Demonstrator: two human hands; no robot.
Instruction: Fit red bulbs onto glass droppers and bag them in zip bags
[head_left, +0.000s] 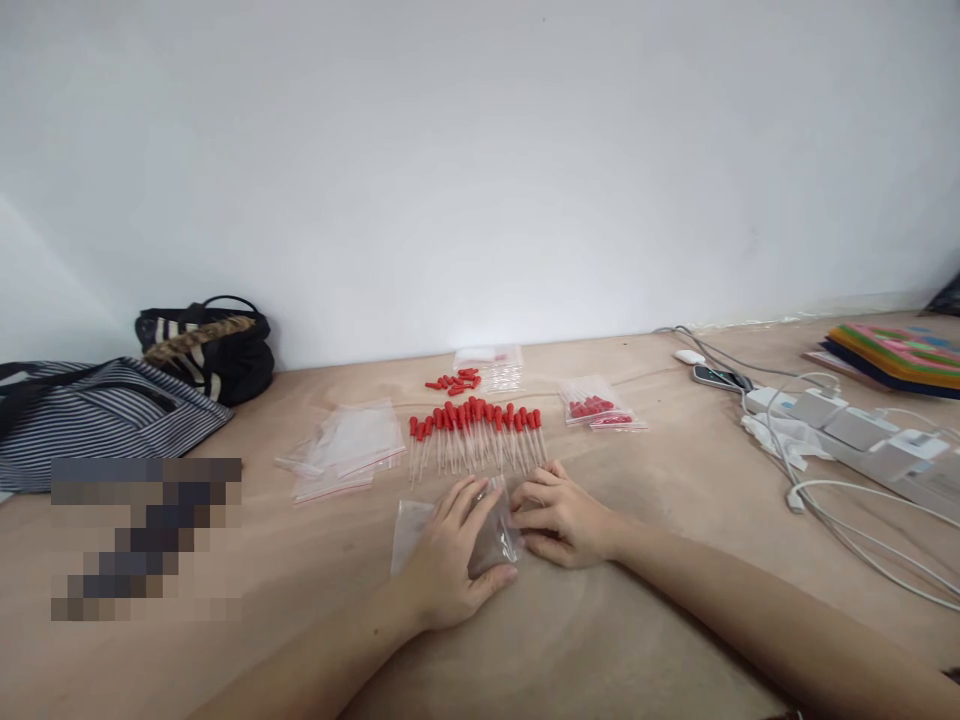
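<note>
A clear zip-lock bag lies flat on the table in front of me. My left hand rests over it, fingers stretched out and thumb apart, pressing it down. At the bag's right edge, by the zip strip, the curled fingers of my right hand grip the plastic; its fingertips are partly hidden. Just beyond both hands is a row of glass droppers with red rubber bulbs, side by side with tips toward me. Loose red bulbs lie behind them, beside a stack of clear tubes.
Several flat zip-lock bags are piled to the left. Bags of red-bulbed droppers lie right of the row. A striped bag and a black bag stand far left. Chargers on a power strip, cables and coloured sheets occupy the right.
</note>
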